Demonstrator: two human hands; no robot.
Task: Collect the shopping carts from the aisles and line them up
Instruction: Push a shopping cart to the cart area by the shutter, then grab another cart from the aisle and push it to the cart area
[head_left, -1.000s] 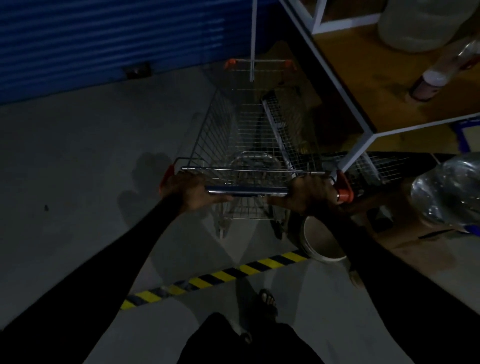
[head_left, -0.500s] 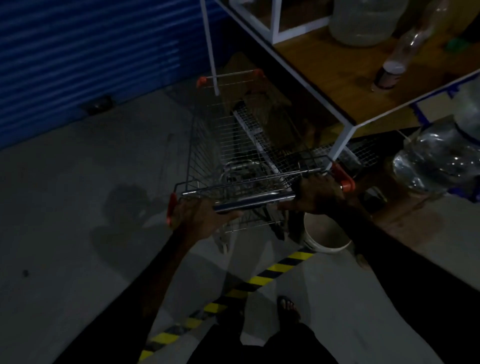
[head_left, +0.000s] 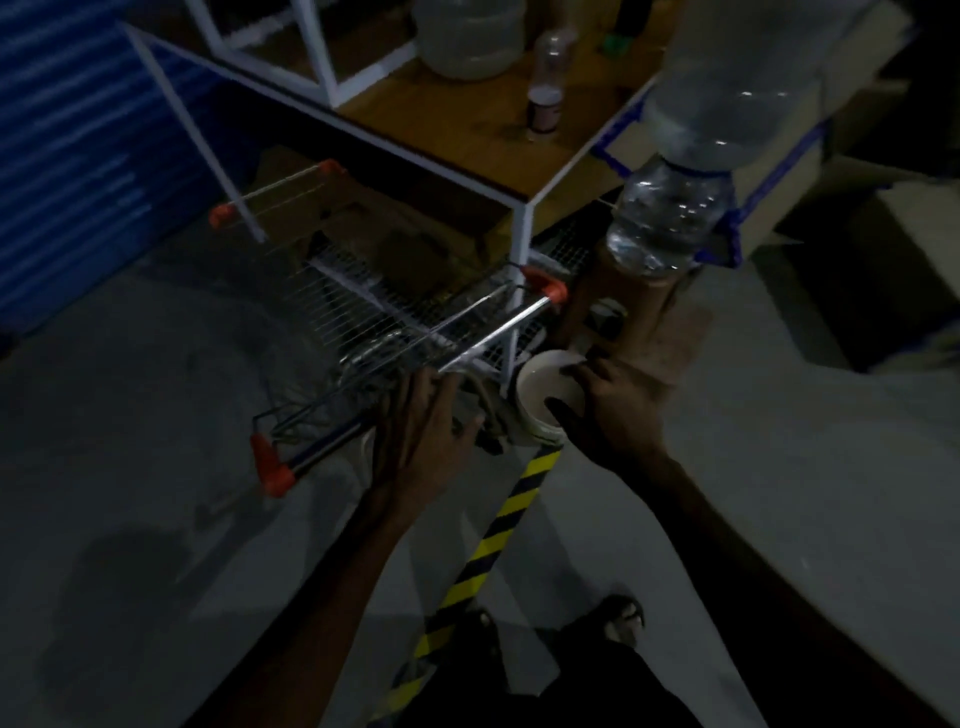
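From the head view, our left hand (head_left: 423, 439) lies with relaxed fingers over the chrome push bar of the silver wire shopping cart with orange corner caps (head_left: 363, 332), touching it, not gripping. Our right hand (head_left: 613, 410) hangs loose, holding nothing, over the white round bucket (head_left: 540, 400) just beneath it. The cart sits ahead and left of our left hand, its long axis running away up-left, nose toward the blue corrugated shutter (head_left: 67, 156). With so light a touch, we judge it could roll askew into the white-framed wooden shelf (head_left: 519, 228) beside it.
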